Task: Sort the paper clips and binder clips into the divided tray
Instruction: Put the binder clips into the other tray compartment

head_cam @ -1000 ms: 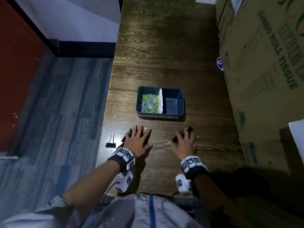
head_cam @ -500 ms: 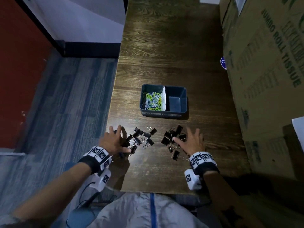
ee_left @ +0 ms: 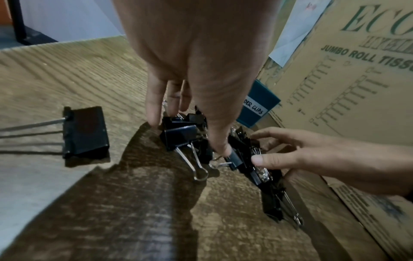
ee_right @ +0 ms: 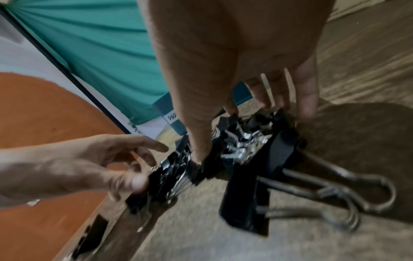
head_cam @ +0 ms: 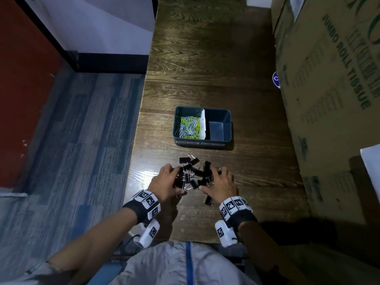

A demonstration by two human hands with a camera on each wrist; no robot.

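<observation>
Fingers [head_cam: 169, 169] of both my hands, spread and nearly straight, press against the binder clips [head_cam: 192, 173] heaped before the divided tray [head_cam: 218, 144] — palms hide several; blur obscures any grip.

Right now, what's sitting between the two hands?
The pile of black binder clips, raked together between the left hand and right hand; the head view shows it best.

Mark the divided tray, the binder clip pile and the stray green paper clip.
divided tray [head_cam: 227, 122], head view, right wall.
binder clip pile [head_cam: 193, 172], head view, pile's middle.
stray green paper clip [head_cam: 168, 150], head view, its wire.
</observation>
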